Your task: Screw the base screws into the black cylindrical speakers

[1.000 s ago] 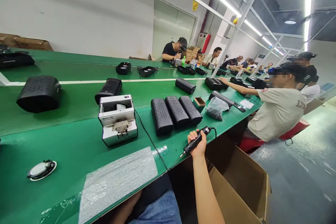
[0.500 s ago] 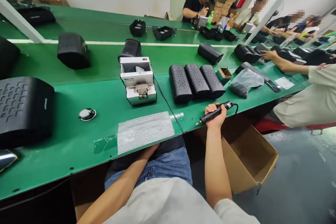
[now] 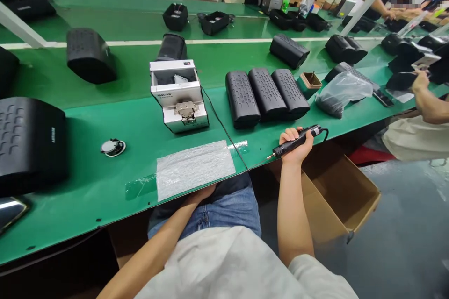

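Observation:
A black electric screwdriver (image 3: pixel 296 141) is wrapped in the fingers of my right hand (image 3: pixel 293 147), just beyond the bench's front edge, its bit pointing left. My left hand (image 3: pixel 204 192) rests at my lap, mostly under the bench edge, and its fingers are hidden. On the bench before me lies a white foam sheet (image 3: pixel 194 170) taped down at its sides. Behind it stands a white screw feeder (image 3: pixel 180 98) with a metal mechanism on its front. A small round speaker driver (image 3: pixel 112 147) sits to the left.
Several black speaker housings (image 3: pixel 242 98) stand right of the feeder, near a small open box (image 3: pixel 309 83) and a plastic bag (image 3: pixel 345 93). A large black housing (image 3: pixel 31 145) stands at left. An open carton (image 3: pixel 345 191) is below on the right. Co-workers sit along the green bench.
My view has tilted down and shifted slightly. The right hand still grips the screwdriver, and the left stays at the lap. At right, a co-worker's hand now holds a light-coloured piece.

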A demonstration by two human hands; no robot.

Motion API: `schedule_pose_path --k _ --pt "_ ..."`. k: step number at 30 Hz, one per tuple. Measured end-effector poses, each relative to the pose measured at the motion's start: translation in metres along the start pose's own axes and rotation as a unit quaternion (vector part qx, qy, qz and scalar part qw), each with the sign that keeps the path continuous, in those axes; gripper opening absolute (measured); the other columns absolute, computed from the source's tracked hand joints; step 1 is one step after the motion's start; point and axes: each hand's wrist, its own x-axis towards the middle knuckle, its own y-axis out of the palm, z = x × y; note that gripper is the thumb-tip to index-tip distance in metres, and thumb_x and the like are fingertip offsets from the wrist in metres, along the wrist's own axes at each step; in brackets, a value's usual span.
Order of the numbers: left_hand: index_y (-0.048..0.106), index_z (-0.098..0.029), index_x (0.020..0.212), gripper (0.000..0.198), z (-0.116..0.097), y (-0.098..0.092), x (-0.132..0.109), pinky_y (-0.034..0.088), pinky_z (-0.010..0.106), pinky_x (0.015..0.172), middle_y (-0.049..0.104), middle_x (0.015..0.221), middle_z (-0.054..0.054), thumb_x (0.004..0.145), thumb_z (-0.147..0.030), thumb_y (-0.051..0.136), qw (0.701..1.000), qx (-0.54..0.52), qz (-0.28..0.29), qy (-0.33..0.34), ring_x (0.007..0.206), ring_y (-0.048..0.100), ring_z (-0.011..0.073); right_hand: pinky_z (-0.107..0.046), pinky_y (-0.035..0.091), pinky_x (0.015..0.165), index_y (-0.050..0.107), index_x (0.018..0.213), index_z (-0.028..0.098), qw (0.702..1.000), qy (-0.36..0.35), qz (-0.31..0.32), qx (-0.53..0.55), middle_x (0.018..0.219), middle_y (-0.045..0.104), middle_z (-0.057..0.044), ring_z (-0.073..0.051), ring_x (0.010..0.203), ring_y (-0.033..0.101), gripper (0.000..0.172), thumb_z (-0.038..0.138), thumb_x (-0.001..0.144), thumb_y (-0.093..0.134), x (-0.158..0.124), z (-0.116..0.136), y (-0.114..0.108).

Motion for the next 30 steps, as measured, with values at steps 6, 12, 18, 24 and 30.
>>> schedule_pose_path --k 6,12,18,24,30 --pt "0.086 -0.020 0.134 0.047 -0.075 -0.063 -0.076 0.062 0.036 0.110 0.089 0.130 0.003 0.115 -0.048 0.054 0.934 -0.063 0.318 0.151 0.122 0.083 0.0306 -0.019 0.051 0.061 0.068 0.114 0.014 0.998 -0.003 0.033 0.049 0.090 0.062 0.000 -0.007 0.069 0.053 0.042 0.056 0.113 0.069 -0.004 0.005 -0.008" --pt "0.076 -0.021 0.130 0.027 -0.170 -0.090 0.019 0.062 0.042 0.106 0.081 0.130 0.010 0.111 -0.023 0.058 0.963 0.143 0.016 0.226 0.118 0.079 0.0309 -0.020 0.055 0.064 0.069 0.115 0.014 0.995 0.010 0.080 0.062 0.093 0.064 -0.001 -0.008 0.072 0.057 0.041 0.054 0.112 0.072 -0.002 0.004 -0.017" --pt "0.074 -0.021 0.102 0.013 -0.188 -0.054 0.095 0.062 0.035 0.091 0.077 0.114 0.010 0.110 -0.015 0.065 0.918 0.260 -0.031 0.299 0.108 0.077 0.0282 -0.026 0.064 0.079 0.071 0.121 0.015 0.992 0.054 0.105 0.048 0.109 0.070 -0.006 -0.012 0.090 0.067 0.037 0.052 0.114 0.068 0.008 0.012 -0.033" --pt "0.069 -0.023 0.087 0.021 -0.199 -0.102 0.058 0.059 0.029 0.075 0.076 0.093 0.002 0.102 -0.015 0.081 0.910 0.234 -0.129 0.318 0.087 0.076 0.0208 -0.020 0.052 0.062 0.067 0.108 0.014 0.994 0.054 0.096 0.020 0.086 0.060 0.001 -0.007 0.068 0.054 0.045 0.059 0.111 0.071 0.014 0.016 -0.028" --pt "0.068 -0.017 0.122 0.028 -0.160 -0.252 0.005 0.058 0.045 0.102 0.073 0.125 0.016 0.121 -0.023 0.042 0.850 0.145 -0.442 0.246 0.113 0.072 0.0278 -0.018 0.030 0.046 0.053 0.086 0.020 0.997 0.038 -0.007 -0.066 0.066 0.026 0.011 -0.005 0.052 0.027 0.051 0.058 0.087 0.085 0.016 0.017 -0.002"
